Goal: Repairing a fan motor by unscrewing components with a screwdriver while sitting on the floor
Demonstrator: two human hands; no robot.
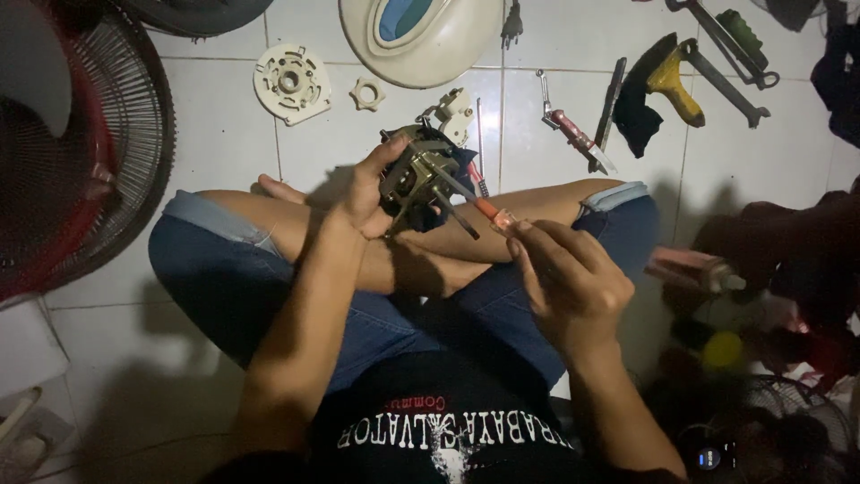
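Nearest to me is a black shirt with pale lettering, and beyond it crossed legs in rolled-up blue jeans [224, 269], seated on a white tiled floor [224, 143]. I see both forearms reaching away from me over the lap.

My left hand [363, 193] is closed around the side of a small fan motor [421, 175], a metal-framed block with a shaft sticking out, held up above the shins at the centre of the scene. My right hand [569, 278] is clamped on the clear handle of a screwdriver [475, 204] with an orange band; its shaft runs up and to the left and its tip touches the motor. The two hands are apart, joined only through tool and motor.

Farther off on the floor, past the motor, lie a round cream plastic disc [291, 82], a small cream ring [367, 93] just beside it, and a cream fan housing with a blue panel [421, 36]. To the far right are pliers [573, 134], a yellow-handled tool [674, 82] on a black cloth, and a wrench [730, 85]. On the far left stands a fan guard [98, 152] with red behind its wires. The near right side is too dark for me to make out.
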